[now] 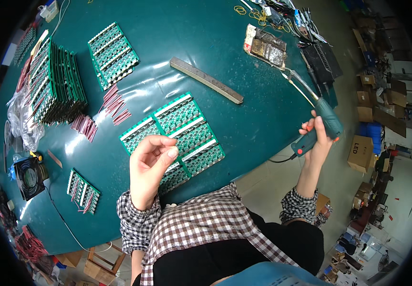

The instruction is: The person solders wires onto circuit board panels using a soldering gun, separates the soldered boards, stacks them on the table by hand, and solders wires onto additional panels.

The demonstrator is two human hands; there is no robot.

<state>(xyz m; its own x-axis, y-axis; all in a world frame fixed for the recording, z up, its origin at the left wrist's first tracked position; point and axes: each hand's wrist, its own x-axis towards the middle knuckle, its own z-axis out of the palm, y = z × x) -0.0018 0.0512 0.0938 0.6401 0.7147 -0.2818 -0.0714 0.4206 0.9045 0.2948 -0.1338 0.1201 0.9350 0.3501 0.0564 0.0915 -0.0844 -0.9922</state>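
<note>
While the left hand [149,161] is held over the near-left part of the circuit boards [197,136], thumb and fingertip narrowed (contents can't be told), the soldering gun [328,118] is gripped by the right hand [317,141], farther from the boards; its long axis is angled far-left, tip beside the stained tray [269,49].

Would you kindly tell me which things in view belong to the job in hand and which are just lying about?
In use, it seems:
green soldering tool, in the right hand
circuit boards beneath the left hand
stained rectangular item by the tool's tip
short red wires

Apparently just lying about:
cardboard box
clear plastic bag
tangled cables
</note>
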